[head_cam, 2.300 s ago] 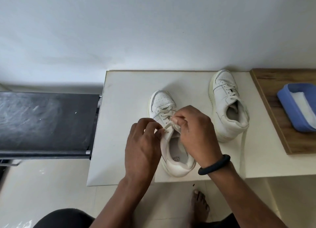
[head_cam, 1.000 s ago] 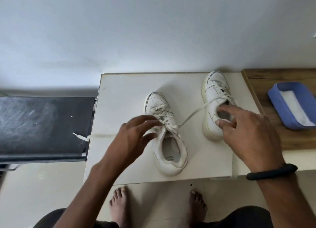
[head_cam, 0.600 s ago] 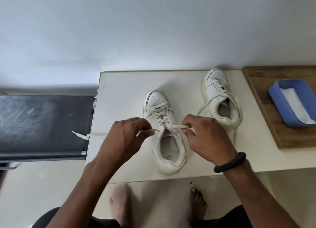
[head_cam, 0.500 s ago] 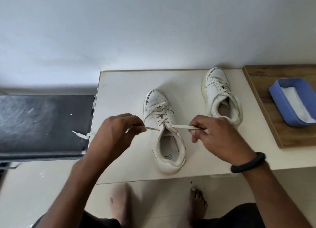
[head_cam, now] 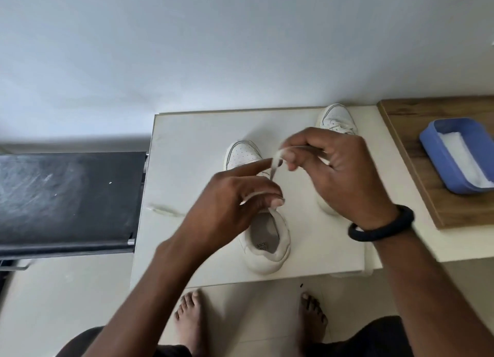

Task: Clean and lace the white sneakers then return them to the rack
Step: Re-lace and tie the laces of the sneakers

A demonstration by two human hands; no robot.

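At the centre of the frame both hands hover over the near white sneaker [head_cam: 267, 245], which sits toe-away on the white table [head_cam: 187, 148]. The right hand [head_cam: 339, 174] pinches a loop of the lace [head_cam: 275, 162] between thumb and curled fingers, lifted above the tongue. This looks like the start of a bow. The left hand [head_cam: 235, 199] curls its thumb and lower fingers round the other strand, with its index finger stretched toward the loop, probably to guide the wrap. Motion blur softens the exact crossing.

The second white sneaker [head_cam: 335, 117] stands behind the right hand in the upper right of the table, mostly hidden. Further right, a blue tub [head_cam: 438, 142] rests on a wooden board [head_cam: 401, 121]. No rack is recognisable.
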